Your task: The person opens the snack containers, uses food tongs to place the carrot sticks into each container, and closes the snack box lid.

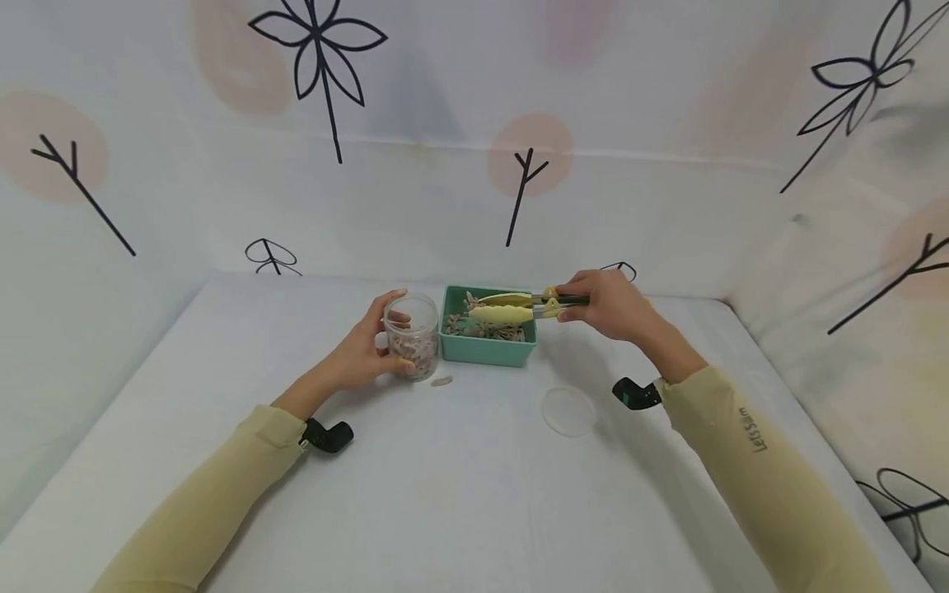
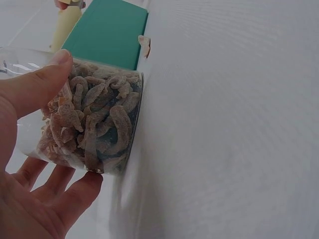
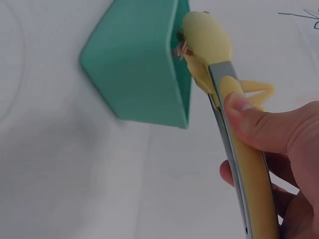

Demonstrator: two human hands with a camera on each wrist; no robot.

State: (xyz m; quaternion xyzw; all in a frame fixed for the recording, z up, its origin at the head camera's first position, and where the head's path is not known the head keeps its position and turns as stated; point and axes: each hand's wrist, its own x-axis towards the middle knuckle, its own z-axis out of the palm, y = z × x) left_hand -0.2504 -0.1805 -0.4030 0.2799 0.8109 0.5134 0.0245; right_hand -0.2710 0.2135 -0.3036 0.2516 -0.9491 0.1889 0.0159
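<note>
My left hand (image 1: 361, 350) holds a clear jar (image 1: 415, 317) around its side, thumb on one face and fingers on the other. Brown, curled dried strips (image 2: 102, 117) fill the lower part of the jar, as the left wrist view shows. My right hand (image 1: 611, 303) grips a pair of tongs (image 1: 504, 315) with yellow tips, by the handles. The tips reach over a green rectangular box (image 1: 485, 352) with more such strips (image 1: 500, 332) inside. In the right wrist view, a strip (image 3: 181, 50) shows between the tips at the box's rim.
A single loose strip (image 1: 441, 380) lies on the white table (image 1: 445, 494) in front of the jar. Nearer me, below the box's right end, a clear round lid (image 1: 568, 412) lies flat. Patterned cloth (image 1: 430, 198) rises behind the table.
</note>
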